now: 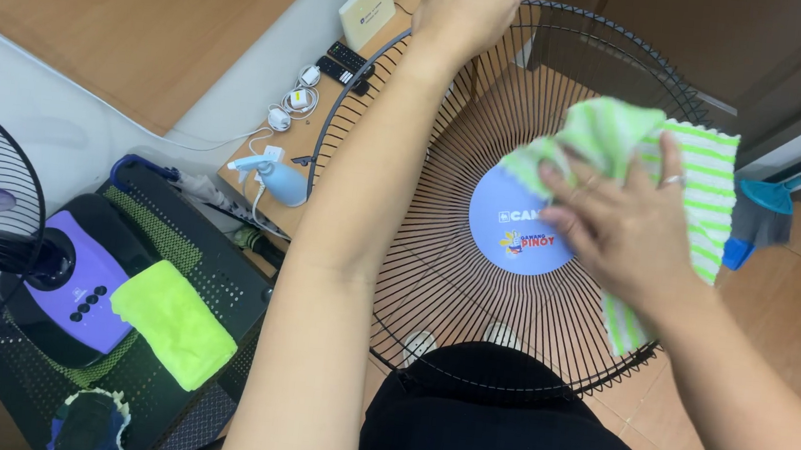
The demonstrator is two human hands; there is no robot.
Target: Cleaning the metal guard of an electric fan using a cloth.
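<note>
Item: fan guard, wiping in hand.

Right hand (630,228): fingers (561,184) are spread and pressed flat on a green-and-white striped cloth (684,174), which is bunched under them and held against the guard's round blue centre badge (518,228). The cloth looks soft and woven, with a scalloped edge trailing past the palm.

Left hand (466,6): fingers are closed over the far rim of the black wire fan guard (434,287) (the fingertips run out of view at the frame's top edge). The guard is a round dish of thin radial wires, steadied upright against the lap.

Step judged: centre wiping, with the rim braced. The next move would call for light pressure along the wires, not across them.

Beyond the left fingers: a wooden worktop (250,157) with a pale blue spray bottle (277,182) and remote controls (345,65). Further out: a folded lime microfibre cloth (174,323) beside a purple fan base (71,291).
</note>
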